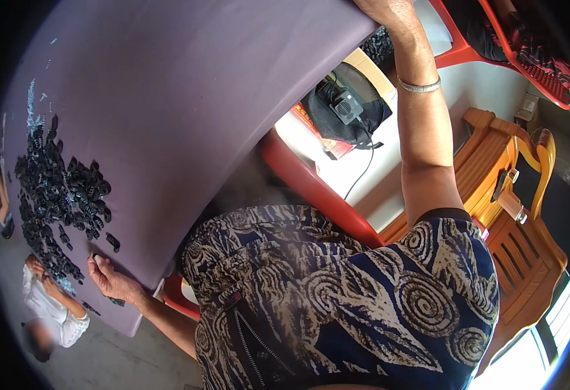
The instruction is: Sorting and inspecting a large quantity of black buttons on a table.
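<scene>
My left hand (pixel 112 281) is at the near left edge of the purple-grey covered table (pixel 187 110), its fingers curled together. What lies between the fingertips is too small to name. A dark piece (pixel 116 300) shows under the fingers. Just beyond the hand is a heap of small black ridged plastic pieces (pixel 57 188), with one loose piece (pixel 113 243) closest to it. My right hand (pixel 387 9), below a silver bracelet (pixel 420 86), reaches over the far right edge of the table. The frame cuts off its fingers.
Small pale blue bits (pixel 31 107) lie beside the heap. A person in white (pixel 54 302) has hands at its edge. A red chair (pixel 324 188), a black mesh bag with a grey charger (pixel 346 107) and a wooden chair (pixel 525 253) stand to the right.
</scene>
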A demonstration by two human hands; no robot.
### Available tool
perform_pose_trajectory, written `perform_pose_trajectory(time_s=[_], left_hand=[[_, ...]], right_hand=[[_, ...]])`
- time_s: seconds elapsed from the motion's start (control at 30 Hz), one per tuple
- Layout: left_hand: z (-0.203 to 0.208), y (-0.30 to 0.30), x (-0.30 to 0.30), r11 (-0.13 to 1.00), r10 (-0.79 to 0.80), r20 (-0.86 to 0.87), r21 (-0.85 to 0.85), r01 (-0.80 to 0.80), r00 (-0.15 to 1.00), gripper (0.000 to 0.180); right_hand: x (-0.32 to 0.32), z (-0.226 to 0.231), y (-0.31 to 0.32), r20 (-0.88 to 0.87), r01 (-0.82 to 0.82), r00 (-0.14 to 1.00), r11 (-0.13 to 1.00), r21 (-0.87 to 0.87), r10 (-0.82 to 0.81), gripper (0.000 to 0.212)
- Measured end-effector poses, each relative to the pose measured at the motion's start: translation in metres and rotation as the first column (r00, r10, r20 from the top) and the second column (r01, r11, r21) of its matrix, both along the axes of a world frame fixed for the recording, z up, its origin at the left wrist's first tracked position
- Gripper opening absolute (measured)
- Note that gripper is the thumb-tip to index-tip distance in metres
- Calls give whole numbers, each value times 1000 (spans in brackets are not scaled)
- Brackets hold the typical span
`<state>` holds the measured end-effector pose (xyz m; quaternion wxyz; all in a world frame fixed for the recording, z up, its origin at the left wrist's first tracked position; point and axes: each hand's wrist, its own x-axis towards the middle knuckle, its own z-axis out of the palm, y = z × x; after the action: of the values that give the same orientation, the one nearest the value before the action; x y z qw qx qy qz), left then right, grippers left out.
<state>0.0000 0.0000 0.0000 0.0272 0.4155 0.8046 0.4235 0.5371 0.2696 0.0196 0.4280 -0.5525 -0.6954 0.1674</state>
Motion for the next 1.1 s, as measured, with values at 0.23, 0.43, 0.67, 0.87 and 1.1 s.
perform_pose_trajectory(time_s=[0.23, 0.43, 0.67, 0.87, 1.1], left_hand=[[-6, 2, 6, 1000, 10, 27, 28, -11, 1000, 26], [0, 7, 11, 1000, 28, 24, -7, -28, 999, 26], [7, 1, 14, 993, 99, 110, 54, -105, 989, 24], [-8, 10, 25, 972, -20, 286, 231, -49, 958, 16], [-4, 6, 20, 959, -113, 393, 284, -4, 913, 16]], right_hand=[[2, 0, 0, 11, -4, 1000, 1000, 1, 4, 19], [5, -5, 3, 3, -3, 1000, 1000, 1, 3, 19], [-12, -12, 5, -63, -12, 998, 1000, -3, 12, 16], [25, -27, 16, 147, 16, 989, 998, -65, -7, 17], [-49, -13, 2, -266, -262, 919, 954, 144, 292, 9]])
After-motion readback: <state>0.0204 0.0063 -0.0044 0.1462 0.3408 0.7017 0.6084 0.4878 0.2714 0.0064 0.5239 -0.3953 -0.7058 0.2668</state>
